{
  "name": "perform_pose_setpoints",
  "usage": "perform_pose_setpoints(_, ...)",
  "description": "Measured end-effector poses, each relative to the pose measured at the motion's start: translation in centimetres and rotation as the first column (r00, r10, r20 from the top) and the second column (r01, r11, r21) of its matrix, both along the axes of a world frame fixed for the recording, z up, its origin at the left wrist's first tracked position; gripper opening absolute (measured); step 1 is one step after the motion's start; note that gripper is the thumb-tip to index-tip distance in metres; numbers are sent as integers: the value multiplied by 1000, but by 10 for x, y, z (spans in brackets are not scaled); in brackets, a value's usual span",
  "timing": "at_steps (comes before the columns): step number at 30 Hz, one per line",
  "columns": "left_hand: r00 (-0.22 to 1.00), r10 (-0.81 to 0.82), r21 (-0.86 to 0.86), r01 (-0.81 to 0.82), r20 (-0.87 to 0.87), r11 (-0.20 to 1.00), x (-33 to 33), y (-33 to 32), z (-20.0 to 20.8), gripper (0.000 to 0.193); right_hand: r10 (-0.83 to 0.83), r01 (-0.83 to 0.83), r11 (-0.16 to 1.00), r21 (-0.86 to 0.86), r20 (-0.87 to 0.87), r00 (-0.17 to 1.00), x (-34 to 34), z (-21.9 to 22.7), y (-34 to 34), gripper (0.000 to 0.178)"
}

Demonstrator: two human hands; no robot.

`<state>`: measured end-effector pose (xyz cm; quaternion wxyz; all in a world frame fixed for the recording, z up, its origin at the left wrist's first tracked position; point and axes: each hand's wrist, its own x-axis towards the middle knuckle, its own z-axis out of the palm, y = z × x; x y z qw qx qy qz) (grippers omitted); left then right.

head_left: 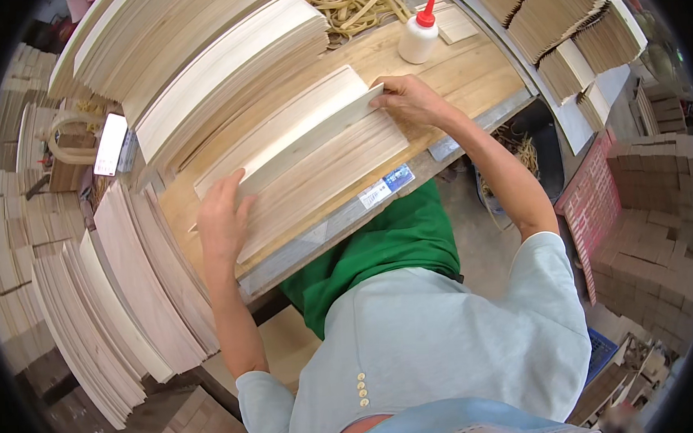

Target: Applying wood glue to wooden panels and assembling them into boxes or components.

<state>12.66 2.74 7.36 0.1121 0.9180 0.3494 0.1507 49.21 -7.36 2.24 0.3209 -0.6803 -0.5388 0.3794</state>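
A thin pale wooden board [311, 141] is tilted up on its long edge between my hands. My right hand [412, 100] pinches its far right end between thumb and fingers. Around the near left end is my left hand [225, 211], its thumb and fingers on either side; the exact contact is partly hidden. Below the raised board lie flat pale boards [336, 170], side by side on the wooden worktable [480, 72]. Another flat board [279, 126] shows behind it.
Tall stacks of thin boards [229, 74] stand at the back left, with more boards [134, 267] at the left. A white glue bottle with a red nozzle [419, 39] and yellowish strips [351, 4] are at the back. A dark bin [543, 155] sits right of the table.
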Motion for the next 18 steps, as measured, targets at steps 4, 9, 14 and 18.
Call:
perform_pose_setpoints(4, 1000, 15, -53, -15, 4, 998, 13, -1, -10, 28, -80, 84, 984, 154, -33, 996, 17, 3, -21, 22)
perform_pose_setpoints(9, 998, 57, -90, -56, 4, 994, 16, -5, -4, 23, -668, 623, 700, 349, 11, 744, 122, -1, -33, 40)
perform_pose_setpoints(14, 999, 42, -81, -41, 11, 996, 17, -4, -7, 21, -540, 593, 793, 140, 612, 578, 195, -31, -1, 89)
perform_pose_setpoints(18, 997, 77, -81, -76, 7, 994, 12, -8, -7, 21, -418, 583, 812, -27, 670, 614, 185, -27, 6, 90)
